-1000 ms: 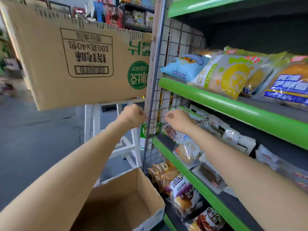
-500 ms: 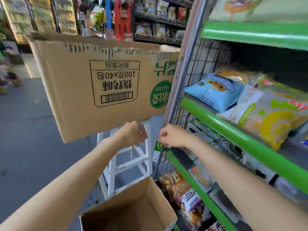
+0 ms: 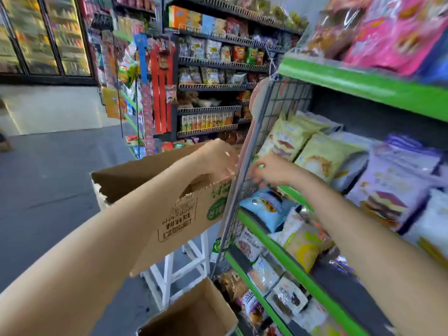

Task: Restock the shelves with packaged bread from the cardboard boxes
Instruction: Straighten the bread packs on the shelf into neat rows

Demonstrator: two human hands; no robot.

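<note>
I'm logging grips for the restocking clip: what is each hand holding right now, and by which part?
The left hand grips the printed cardboard box at its top edge, by the wire side panel. Whether the right hand holds anything cannot be told.

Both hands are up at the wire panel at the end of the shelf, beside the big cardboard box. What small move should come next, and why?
Probably reach the left hand down into the big cardboard box for a bread pack. That hand sits at the box's upper edge, the right hand is by the wire side panel, and neither visibly holds a pack. What the box contains is hidden.
</note>
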